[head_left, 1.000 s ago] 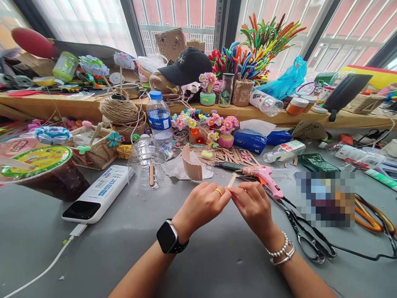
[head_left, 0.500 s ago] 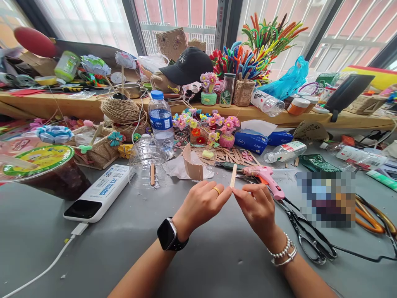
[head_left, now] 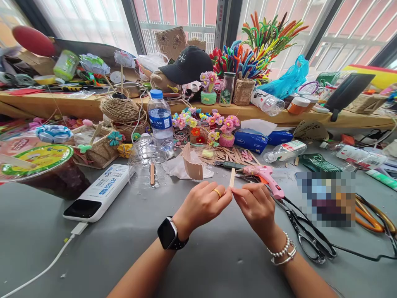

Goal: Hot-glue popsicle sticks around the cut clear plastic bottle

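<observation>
A short wooden craft stick (head_left: 232, 177) stands nearly upright, its lower end pinched between the fingertips of both hands. My left hand (head_left: 201, 203), with a gold ring and a watch at the wrist, is closed with its back toward me. My right hand (head_left: 257, 205) holds the same end from the right, thumb and index finger together. Just beyond them, a curved panel of joined wooden sticks (head_left: 192, 166) stands on white paper. A pink glue gun (head_left: 265, 177) lies close behind my right hand. Further left, another wooden stick (head_left: 152, 174) rests on a cut clear plastic piece (head_left: 139, 161).
Black-handled scissors (head_left: 310, 238) and a cable lie at the right. A white power bank (head_left: 99, 194) and a lidded drink cup (head_left: 46, 174) stand at the left. Loose sticks (head_left: 228, 155), a water bottle (head_left: 160, 118) and tissue packs (head_left: 251, 140) are behind.
The wooden stick's top has dipped slightly, and less of it shows above the fingers. Both hands stay in nearly the same place.
</observation>
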Demonstrator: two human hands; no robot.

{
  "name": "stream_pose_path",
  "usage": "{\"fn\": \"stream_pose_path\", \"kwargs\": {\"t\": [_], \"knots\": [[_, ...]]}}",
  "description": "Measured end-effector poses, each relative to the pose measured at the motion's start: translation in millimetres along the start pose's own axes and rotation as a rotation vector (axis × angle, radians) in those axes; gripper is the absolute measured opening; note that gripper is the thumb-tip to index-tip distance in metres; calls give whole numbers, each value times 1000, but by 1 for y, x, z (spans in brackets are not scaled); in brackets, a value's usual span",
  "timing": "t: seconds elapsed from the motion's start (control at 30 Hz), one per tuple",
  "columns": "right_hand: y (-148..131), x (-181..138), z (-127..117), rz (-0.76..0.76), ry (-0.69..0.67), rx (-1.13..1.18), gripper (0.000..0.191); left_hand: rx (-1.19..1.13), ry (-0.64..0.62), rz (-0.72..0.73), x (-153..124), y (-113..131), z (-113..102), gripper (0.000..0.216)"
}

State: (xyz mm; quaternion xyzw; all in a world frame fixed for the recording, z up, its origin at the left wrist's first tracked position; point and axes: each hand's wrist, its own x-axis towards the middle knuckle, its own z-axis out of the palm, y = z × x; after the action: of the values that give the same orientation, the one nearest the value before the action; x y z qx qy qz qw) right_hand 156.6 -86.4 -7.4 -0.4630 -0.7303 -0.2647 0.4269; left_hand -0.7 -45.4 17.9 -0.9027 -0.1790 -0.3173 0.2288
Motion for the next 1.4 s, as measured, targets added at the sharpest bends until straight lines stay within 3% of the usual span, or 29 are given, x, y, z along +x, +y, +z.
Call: {"fn": "stream_pose_path", "kwargs": {"t": [0.17, 0.27, 0.33, 0.43, 0.57, 0.77, 0.87, 1.03, 1.27, 1.4], "knots": [[8, -2, -1, 127, -9, 98, 16, -95, 30, -137, -4, -9, 2, 9], [15, -2, -3, 331, 14, 170, 9, -134, 169, -337, -10, -23, 4, 29], [18, 2, -7, 486, 27, 220, 6, -167, 278, -546, -14, -34, 6, 42], [23, 17, -16, 633, 123, 283, 7, -199, 370, -728, -20, -49, 12, 65], [33, 50, -33, 687, 344, 338, 11, -334, 329, -811, -26, -57, 21, 83], [46, 92, -50, 673, 663, 492, 12, -471, 119, -867, -28, -51, 32, 98], [46, 97, -42, 762, 621, 650, 11, -540, 13, -951, -31, -51, 37, 99], [43, 91, -18, 1013, 409, 909, 18, -632, -84, -1056, -36, -57, 44, 103], [45, 85, -6, 1251, 205, 1280, 24, -725, -48, -1032, -39, -57, 49, 102], [46, 83, 0, 1292, 82, 1445, 22, -724, -24, -990, -40, -57, 50, 99]]}}
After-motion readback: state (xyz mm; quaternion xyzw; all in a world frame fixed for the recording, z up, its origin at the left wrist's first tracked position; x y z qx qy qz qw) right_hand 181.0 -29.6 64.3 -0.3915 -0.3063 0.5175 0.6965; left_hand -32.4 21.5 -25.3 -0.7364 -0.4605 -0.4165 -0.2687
